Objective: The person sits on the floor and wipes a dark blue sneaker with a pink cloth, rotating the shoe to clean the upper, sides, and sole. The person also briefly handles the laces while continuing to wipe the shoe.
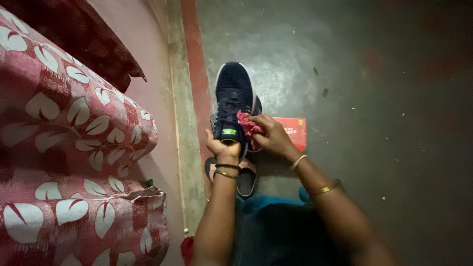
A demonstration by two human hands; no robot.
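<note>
Here, left hand [222, 147] clamped round heel of dark blue sneaker [233, 101], held toe-out above grey floor [345, 74]. Right hand [272, 138] pinching pink cloth [248, 125] against shoe's side by the laces. Wiping seemingly midway; remaining dirt too dim to judge. Behind: red flat box [294, 130], contents hidden. Below: sandal [245, 178].

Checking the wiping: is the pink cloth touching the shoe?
Touching. The head view shows the right hand pressing the pink cloth against the dark blue shoe, with no gap visible.
</note>
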